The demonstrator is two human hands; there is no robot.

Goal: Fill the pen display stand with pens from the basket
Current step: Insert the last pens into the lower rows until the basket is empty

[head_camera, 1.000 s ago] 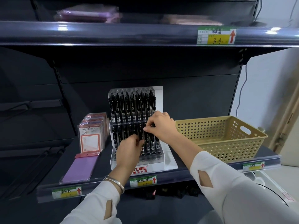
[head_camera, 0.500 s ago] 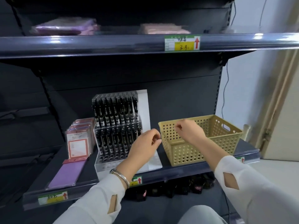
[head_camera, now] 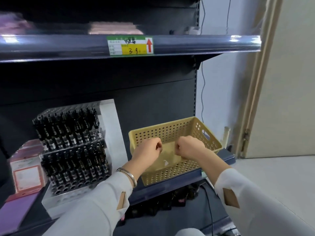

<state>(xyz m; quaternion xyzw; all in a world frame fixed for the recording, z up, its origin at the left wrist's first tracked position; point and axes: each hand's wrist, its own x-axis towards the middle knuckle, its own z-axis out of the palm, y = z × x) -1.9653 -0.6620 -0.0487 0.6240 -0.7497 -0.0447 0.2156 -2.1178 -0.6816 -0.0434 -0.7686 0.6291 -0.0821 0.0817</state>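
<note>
One yellow perforated basket [head_camera: 162, 129] sits on the lower shelf [head_camera: 172, 188]; every place below is given from it. Inside, on its floor, lies one small white scrap [head_camera: 165, 163]; the part of the floor that shows has only that.

Just left of the basket stands one clear pen display stand [head_camera: 51, 203] with two stepped tiers, both packed with upright black pens [head_camera: 68, 132]. The pens are too blurred to count singly. Further left is one stack of pink card packs [head_camera: 27, 174], and in front of that one flat purple pack [head_camera: 13, 210].

Above the basket runs the upper shelf [head_camera: 213, 45], carrying one green and yellow price tag [head_camera: 130, 45].

Two hands hang over the basket's open top. The left hand [head_camera: 148, 153] is above its near left part and the right hand [head_camera: 190, 148] is above its middle. They are side by side with a gap between them. Each is closed into a loose fist, fingers curled under and knuckles up, with no pen showing in either. Whether either touches the basket's rim I cannot tell. One silver bracelet [head_camera: 129, 174] circles the left wrist.
</note>
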